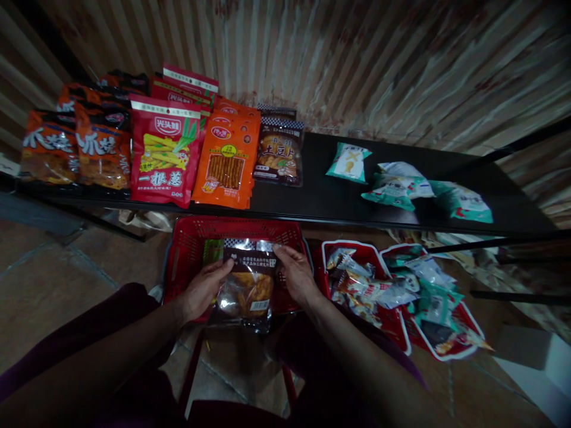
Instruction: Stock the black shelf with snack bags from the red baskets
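My left hand (pixel 203 289) grips the left edge of a dark brown snack bag (pixel 247 285) with a clear window and a barcode. At its upper right corner, my right hand (pixel 295 272) pinches the same bag, so it hangs between both hands above a red basket (pixel 185 235). Part of a green package (pixel 213 252) shows behind it in the basket. On the black shelf (pixel 312 202) above stands a similar brown bag (pixel 279 151), next to orange bags (pixel 227 160), with red bags (pixel 165 151) and orange-black bags (pixel 103 148) farther left.
Teal and white bags (pixel 350 161) lie on the right part of the shelf. Two white-rimmed red baskets (pixel 404 330) of assorted packets stand on the tiled floor at the right. A white box (pixel 533 362) is at the lower right, and a pleated curtain (pixel 285 53) hangs behind the shelf.
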Motion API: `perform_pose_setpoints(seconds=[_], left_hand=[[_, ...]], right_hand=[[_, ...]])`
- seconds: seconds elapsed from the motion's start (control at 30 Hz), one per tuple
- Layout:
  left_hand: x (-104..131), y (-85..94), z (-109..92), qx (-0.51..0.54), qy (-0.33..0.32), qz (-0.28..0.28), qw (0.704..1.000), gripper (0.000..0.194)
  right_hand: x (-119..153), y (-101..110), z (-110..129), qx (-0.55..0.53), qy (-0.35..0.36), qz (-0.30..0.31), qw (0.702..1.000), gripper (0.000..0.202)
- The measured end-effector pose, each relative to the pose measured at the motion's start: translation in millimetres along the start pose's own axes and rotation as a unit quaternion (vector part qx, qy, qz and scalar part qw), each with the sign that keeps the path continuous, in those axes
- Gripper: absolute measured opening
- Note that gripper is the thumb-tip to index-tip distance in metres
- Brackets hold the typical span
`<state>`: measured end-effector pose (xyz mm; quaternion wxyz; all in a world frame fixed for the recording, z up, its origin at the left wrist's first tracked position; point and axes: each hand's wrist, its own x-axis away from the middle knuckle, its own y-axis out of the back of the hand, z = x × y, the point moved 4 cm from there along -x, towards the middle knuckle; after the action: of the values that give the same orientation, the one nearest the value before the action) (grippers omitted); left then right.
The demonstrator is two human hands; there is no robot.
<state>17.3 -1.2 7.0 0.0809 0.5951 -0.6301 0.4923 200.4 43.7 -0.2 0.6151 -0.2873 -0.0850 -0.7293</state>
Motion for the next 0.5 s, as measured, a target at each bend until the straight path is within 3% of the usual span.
perform_pose_setpoints(seconds=[0.2, 0.37, 0.5], left_hand=[[-3.5, 6.6, 4.4, 0.01, 0.004, -0.035, 0.999, 0.03], [-4.2, 5.4, 6.3, 0.01, -0.002, -0.031, 0.999, 0.028], [-5.0, 5.9, 3.9, 0.037, -0.002, -0.034, 0.999, 0.027]], right_hand=[[-0.8, -1.8, -0.3, -0.014, 0.008, 0.014, 1.0, 0.024], [-1.8, -1.0, 1.8, -0.014, 0.035, 0.016, 0.999, 0.024], [-1.7, -4.9, 1.8, 0.025, 0.003, 0.066, 0.997, 0.029]])
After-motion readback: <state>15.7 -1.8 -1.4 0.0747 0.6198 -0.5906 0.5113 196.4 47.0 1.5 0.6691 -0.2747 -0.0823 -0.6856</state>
